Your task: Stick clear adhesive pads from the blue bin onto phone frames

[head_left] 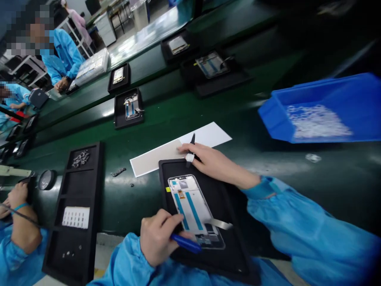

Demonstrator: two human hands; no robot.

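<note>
My left hand (159, 234) is closed around a blue pen-like tool (187, 243), close to the lower left of an open phone frame (190, 202). The frame has two blue strips, a yellow tab and a loose silvery flex strip (218, 223). It lies in a black tray (220, 198) in front of me. Past the tray's far edge, my right hand (205, 159) pinches a slim black pointed tool (193, 138), and something white wraps its thumb. Its fingertips are at a long card strip (157, 157), part beige and part white.
At right stands a blue bin (312, 95) of small white pieces, with a few loose pieces (313, 158) nearby. A compartmented black tray (97, 190) is at left, beside a co-worker's hand (18, 195). Farther back, black trays (117, 121) hold phone parts on the green bench.
</note>
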